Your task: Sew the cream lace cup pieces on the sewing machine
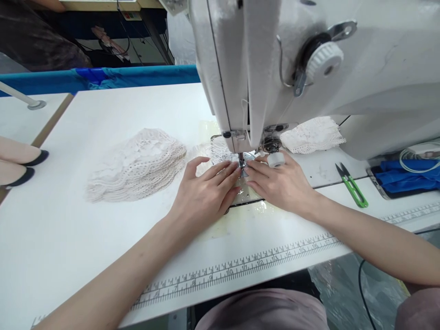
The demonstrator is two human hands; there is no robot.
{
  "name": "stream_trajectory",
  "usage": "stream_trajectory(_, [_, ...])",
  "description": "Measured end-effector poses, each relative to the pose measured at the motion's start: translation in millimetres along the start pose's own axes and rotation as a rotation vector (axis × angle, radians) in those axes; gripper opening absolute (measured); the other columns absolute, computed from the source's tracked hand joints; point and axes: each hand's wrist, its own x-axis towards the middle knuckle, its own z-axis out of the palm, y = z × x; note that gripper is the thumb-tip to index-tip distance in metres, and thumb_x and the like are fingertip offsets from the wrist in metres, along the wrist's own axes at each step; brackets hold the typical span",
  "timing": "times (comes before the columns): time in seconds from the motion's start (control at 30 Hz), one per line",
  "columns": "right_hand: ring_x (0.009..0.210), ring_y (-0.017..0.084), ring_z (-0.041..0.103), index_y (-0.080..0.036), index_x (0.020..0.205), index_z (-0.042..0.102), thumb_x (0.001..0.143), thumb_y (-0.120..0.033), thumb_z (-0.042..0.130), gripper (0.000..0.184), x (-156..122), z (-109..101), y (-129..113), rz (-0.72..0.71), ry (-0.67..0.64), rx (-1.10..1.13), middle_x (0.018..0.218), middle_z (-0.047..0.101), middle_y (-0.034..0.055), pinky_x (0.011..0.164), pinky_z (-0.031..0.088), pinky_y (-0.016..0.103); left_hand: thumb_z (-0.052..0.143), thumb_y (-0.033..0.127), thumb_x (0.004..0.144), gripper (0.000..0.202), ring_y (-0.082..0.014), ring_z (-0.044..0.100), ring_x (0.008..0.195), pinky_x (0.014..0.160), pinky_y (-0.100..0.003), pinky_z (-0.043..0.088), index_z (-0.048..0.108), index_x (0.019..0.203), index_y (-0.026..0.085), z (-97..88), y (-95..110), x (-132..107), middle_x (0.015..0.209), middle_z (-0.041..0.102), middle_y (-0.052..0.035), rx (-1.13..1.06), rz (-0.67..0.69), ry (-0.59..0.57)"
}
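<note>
A piece of white lace [221,150] lies on the needle plate of the sewing machine [227,82], partly hidden behind my fingers. My left hand [209,185] rests flat on it, left of the presser foot [242,161], with the thumb and fingers stretched out. On the other side of the foot, my right hand [280,181] also lies flat, fingers extended toward the needle. Its fingertips are close to those of the left hand. A stack of white lace pieces [137,167] sits left of my left hand. More white lace [314,135] lies behind the right hand.
Green thread snips [352,185] lie on the table right of my right hand. Further right, blue cloth [409,174] sits in a dark tray. A printed ruler [230,272] runs along the front edge. Two beige things with black bands [20,162] reach in at left.
</note>
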Motion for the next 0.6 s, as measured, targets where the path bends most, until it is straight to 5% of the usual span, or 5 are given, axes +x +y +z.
stream_trajectory(0.23, [0.087, 0.017, 0.063, -0.017, 0.092, 0.069, 0.097, -0.017, 0.047, 0.022, -0.4, -4.3, -4.8, -0.016, 0.041, 0.055, 0.104, 0.075, 0.0017, 0.087, 0.041, 0.035, 0.054, 0.028, 0.095, 0.026, -0.0238, 0.065, 0.112, 0.099, -0.046, 0.041, 0.061, 0.117, 0.016, -2.1, -4.0, -0.6, 0.118, 0.07, -0.0077, 0.018, -0.059, 0.033])
stream_trajectory(0.4, [0.107, 0.019, 0.058, -0.014, 0.114, 0.06, 0.096, -0.02, 0.049, 0.022, 2.3, -6.1, -13.7, -0.045, -0.08, 0.236, 0.125, 0.066, 0.0036, 0.085, 0.042, 0.031, 0.046, 0.028, 0.098, 0.03, -0.0283, 0.062, 0.116, 0.1, -0.048, 0.039, 0.06, 0.118, 0.01, -7.0, -12.7, -3.0, 0.12, 0.069, -0.0128, 0.088, -0.091, -0.03])
stream_trajectory(0.47, [0.109, 0.02, 0.057, -0.013, 0.115, 0.06, 0.097, -0.026, 0.048, 0.025, 3.1, -8.7, -12.7, -0.086, -0.081, 0.243, 0.119, 0.068, 0.0064, 0.088, 0.041, 0.032, 0.046, 0.025, 0.098, 0.026, -0.0277, 0.068, 0.103, 0.095, -0.048, 0.041, 0.062, 0.113, 0.012, -11.9, -12.5, -4.5, 0.113, 0.072, -0.0109, 0.142, -0.069, -0.023])
stream_trajectory(0.6, [0.08, 0.017, 0.06, -0.015, 0.092, 0.066, 0.097, -0.024, 0.049, 0.019, 3.4, -17.5, -7.2, -0.067, 0.119, 0.088, 0.075, 0.07, 0.0025, 0.086, 0.041, 0.034, 0.059, 0.023, 0.09, 0.01, -0.0194, 0.064, 0.059, 0.068, -0.041, 0.041, 0.065, 0.084, 0.017, -21.5, -8.8, -5.3, 0.072, 0.072, -0.0008, 0.192, 0.011, 0.101])
